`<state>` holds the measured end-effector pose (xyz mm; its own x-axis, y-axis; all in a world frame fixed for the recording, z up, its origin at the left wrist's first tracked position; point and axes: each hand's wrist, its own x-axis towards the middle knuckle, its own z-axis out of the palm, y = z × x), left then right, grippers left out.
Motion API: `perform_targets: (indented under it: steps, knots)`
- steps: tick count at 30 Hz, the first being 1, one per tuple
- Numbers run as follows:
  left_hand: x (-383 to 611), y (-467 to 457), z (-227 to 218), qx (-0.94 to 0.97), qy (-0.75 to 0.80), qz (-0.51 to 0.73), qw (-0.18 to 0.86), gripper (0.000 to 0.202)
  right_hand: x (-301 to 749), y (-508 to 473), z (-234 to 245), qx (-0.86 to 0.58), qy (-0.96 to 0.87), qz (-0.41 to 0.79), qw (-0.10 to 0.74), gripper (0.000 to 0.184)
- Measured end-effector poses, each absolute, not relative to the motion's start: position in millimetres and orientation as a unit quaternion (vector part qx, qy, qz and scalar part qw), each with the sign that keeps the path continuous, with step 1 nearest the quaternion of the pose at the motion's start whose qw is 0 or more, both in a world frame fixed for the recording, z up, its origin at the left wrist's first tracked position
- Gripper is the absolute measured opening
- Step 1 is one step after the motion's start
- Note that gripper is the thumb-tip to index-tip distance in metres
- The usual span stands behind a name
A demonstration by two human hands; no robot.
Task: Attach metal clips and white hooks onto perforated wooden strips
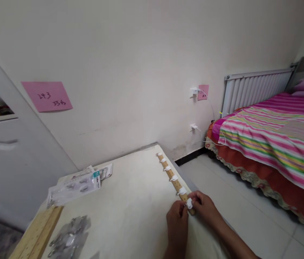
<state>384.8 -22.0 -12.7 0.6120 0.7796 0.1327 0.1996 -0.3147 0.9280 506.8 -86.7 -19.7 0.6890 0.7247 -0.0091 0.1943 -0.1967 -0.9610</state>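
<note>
Leftward, plastic packaging [74, 187] lies well apart from the wooden strip [177, 185].

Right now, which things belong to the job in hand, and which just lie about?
Seemingly belonging:
- small white tab between left hand and right hand
- narrow tan wooden strip bearing similar tabs

Seemingly incidental:
- large pink paper note
- pink striped cloth bedspread
- upper white plastic plug

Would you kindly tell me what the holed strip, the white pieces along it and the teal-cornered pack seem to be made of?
The strip is probably matt wood: it is tan and dull. The white pieces may be plastic or card: they look plain and smooth, too small to be sure. The pack seems glossy, clear plastic: it is see-through and catches light.
</note>
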Motion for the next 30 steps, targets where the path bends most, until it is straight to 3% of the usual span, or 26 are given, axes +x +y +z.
perform_targets:
  steps: [30]
  knots:
    - [388.7,-19.3,-18.9,0.778,0.322,0.291,0.455,0.015,516.6,-85.1,-22.9,-0.765,-0.289,0.253,0.517,0.024]
